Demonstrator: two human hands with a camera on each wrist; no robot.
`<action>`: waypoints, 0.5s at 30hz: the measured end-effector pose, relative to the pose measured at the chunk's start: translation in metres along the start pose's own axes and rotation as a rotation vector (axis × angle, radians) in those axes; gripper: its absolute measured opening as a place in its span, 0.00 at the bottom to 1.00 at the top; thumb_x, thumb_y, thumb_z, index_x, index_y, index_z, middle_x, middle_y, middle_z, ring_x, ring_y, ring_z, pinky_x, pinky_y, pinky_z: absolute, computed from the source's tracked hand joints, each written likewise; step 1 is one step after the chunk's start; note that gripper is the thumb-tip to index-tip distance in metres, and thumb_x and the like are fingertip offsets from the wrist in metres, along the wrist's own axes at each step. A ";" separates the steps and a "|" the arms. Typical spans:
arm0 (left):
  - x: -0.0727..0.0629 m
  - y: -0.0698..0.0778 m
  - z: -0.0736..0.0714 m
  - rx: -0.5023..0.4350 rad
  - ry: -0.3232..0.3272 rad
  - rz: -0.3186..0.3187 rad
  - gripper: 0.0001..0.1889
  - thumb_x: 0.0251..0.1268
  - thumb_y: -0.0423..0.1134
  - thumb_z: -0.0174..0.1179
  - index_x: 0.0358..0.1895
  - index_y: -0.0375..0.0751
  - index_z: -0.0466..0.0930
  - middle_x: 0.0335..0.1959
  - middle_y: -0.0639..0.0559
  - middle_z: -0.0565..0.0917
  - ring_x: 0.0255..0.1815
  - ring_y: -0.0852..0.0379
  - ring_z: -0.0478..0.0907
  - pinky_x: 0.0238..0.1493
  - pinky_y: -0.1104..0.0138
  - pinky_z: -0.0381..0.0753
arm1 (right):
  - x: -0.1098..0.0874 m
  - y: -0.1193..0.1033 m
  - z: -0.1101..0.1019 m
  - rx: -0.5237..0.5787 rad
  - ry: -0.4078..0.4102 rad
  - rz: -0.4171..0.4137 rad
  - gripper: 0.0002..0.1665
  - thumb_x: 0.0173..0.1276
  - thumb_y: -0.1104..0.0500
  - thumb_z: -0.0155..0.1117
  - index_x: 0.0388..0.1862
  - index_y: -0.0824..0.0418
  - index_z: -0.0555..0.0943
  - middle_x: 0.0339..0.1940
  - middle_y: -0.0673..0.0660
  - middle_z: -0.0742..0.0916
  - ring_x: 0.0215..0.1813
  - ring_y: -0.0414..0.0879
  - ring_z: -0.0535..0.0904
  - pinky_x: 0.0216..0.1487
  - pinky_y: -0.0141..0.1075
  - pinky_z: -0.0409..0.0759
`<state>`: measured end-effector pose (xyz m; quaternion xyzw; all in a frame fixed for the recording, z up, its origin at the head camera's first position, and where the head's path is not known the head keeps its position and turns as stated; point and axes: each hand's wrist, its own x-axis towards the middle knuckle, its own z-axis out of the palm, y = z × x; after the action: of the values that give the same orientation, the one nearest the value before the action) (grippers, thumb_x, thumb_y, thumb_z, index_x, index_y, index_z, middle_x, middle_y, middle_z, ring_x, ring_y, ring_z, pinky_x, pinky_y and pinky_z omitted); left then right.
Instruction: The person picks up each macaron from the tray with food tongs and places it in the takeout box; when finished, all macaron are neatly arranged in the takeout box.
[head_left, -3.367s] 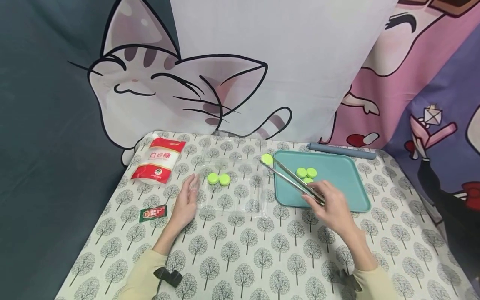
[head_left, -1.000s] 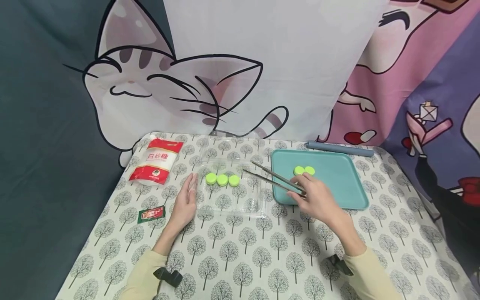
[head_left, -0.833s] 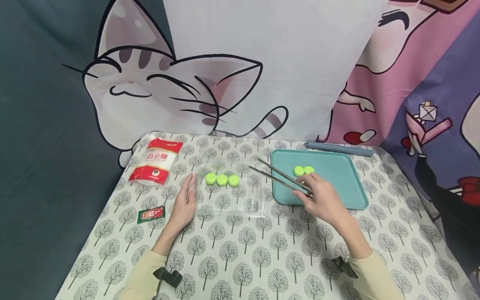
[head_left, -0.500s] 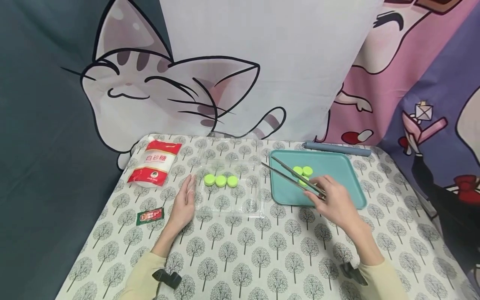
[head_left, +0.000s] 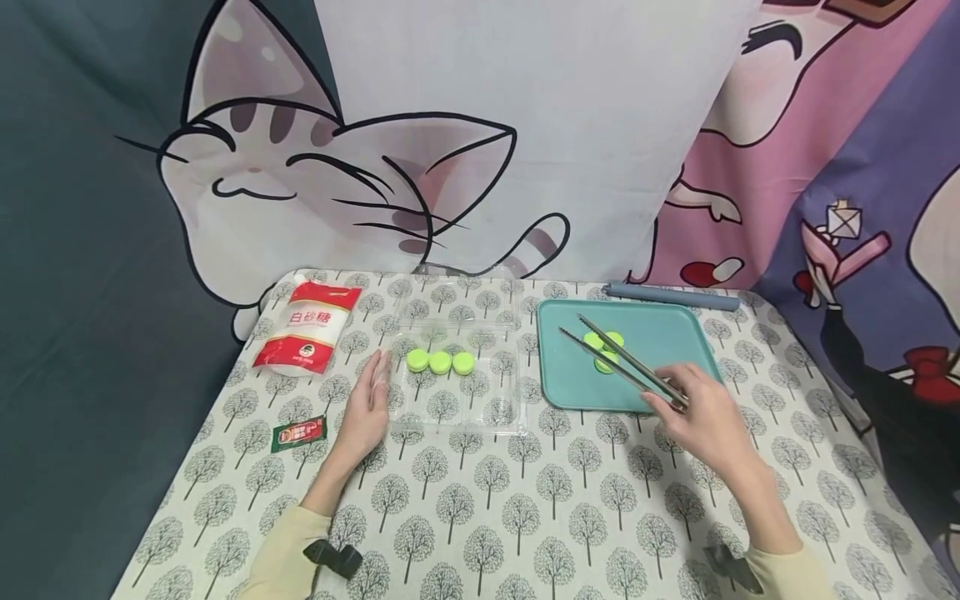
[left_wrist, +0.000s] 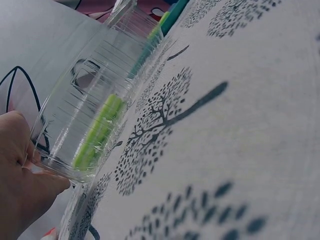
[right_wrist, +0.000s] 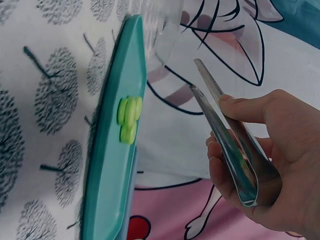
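Note:
My right hand (head_left: 708,417) grips metal tongs (head_left: 626,362) over the teal tray (head_left: 667,333). Their tips are apart with nothing between them, close over three lime-green macarons (right_wrist: 129,114) clustered on the tray. In the right wrist view, thumb and fingers wrap the tongs (right_wrist: 240,165) near the bend. A clear plastic container (head_left: 495,421) with its lid folded back stands at mid-table; three macarons (head_left: 440,362) sit in a row inside. My left hand (head_left: 363,417) rests against the container's left side, fingers fairly straight; the left wrist view shows the thumb (left_wrist: 47,185) at its wall.
A red-and-white sugar bag (head_left: 307,329) lies at the back left, with a small green-and-red packet (head_left: 298,433) in front of it. Behind the tray lies a grey-blue rod (head_left: 675,296). The tree-print tablecloth (head_left: 450,517) meets a cartoon backdrop (head_left: 600,125).
Earlier the tongs held a macaron beside the tray; it now sits third in the container's row. The right hand and tongs have moved right, back over the tray. The left hand stays put.

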<state>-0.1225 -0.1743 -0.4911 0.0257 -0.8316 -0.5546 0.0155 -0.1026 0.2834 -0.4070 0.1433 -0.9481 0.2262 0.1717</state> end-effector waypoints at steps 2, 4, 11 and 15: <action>0.000 0.000 0.000 -0.005 0.002 0.003 0.31 0.81 0.33 0.41 0.82 0.40 0.46 0.83 0.40 0.52 0.84 0.40 0.47 0.86 0.49 0.44 | -0.003 0.003 -0.001 -0.001 0.011 0.002 0.21 0.56 0.62 0.79 0.47 0.67 0.83 0.35 0.60 0.86 0.30 0.45 0.78 0.26 0.31 0.79; 0.000 0.000 -0.001 -0.007 0.004 0.007 0.31 0.81 0.33 0.41 0.82 0.40 0.46 0.83 0.40 0.53 0.84 0.41 0.47 0.86 0.50 0.44 | -0.006 0.006 -0.002 -0.007 0.027 0.000 0.21 0.55 0.62 0.79 0.46 0.67 0.83 0.34 0.59 0.86 0.29 0.44 0.78 0.26 0.31 0.78; 0.000 -0.001 -0.001 -0.002 0.011 0.011 0.31 0.81 0.32 0.41 0.82 0.37 0.47 0.83 0.38 0.52 0.84 0.38 0.46 0.86 0.47 0.44 | -0.017 0.014 -0.005 -0.040 0.036 0.019 0.21 0.54 0.62 0.80 0.45 0.65 0.83 0.32 0.57 0.85 0.28 0.44 0.76 0.26 0.32 0.74; 0.001 -0.001 0.000 -0.006 0.012 0.007 0.30 0.81 0.32 0.41 0.82 0.37 0.47 0.83 0.38 0.52 0.84 0.38 0.46 0.86 0.47 0.44 | -0.023 0.019 -0.008 -0.047 0.011 0.067 0.22 0.54 0.60 0.80 0.46 0.65 0.83 0.32 0.58 0.86 0.30 0.46 0.77 0.28 0.35 0.74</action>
<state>-0.1230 -0.1743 -0.4922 0.0260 -0.8299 -0.5568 0.0223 -0.0867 0.3077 -0.4160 0.1062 -0.9564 0.2103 0.1726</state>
